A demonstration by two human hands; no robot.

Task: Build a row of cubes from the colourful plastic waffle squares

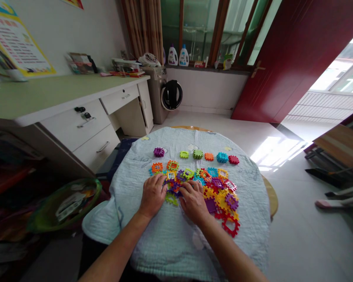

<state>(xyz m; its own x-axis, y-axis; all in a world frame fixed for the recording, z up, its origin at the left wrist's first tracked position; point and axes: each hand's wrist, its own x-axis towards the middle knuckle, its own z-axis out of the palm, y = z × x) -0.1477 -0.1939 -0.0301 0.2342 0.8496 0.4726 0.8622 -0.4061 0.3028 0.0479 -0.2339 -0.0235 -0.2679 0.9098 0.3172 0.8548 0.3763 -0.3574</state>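
A pile of colourful plastic interlocking tiles lies on the cloth-covered round table. My left hand [153,195] rests at the pile's left edge, its fingers bent close together beside a yellow window tile [171,176]; what lies under the fingertips is hidden. My right hand [194,200] lies over the middle of the pile, fingers somewhat apart and touching tiles. Purple tiles [174,188] show between the hands, with a lime green tile [171,200] just below. To the right of my right hand are yellow tiles [222,199] and a red square frame [231,225].
Behind the pile stands a row of tile groups: purple [159,152], lime [184,154], green [198,154], orange [209,156], blue [222,157] and red [233,159]. A desk [76,92] is at left, near a washing machine [157,92]. A red door [279,58] stands right.
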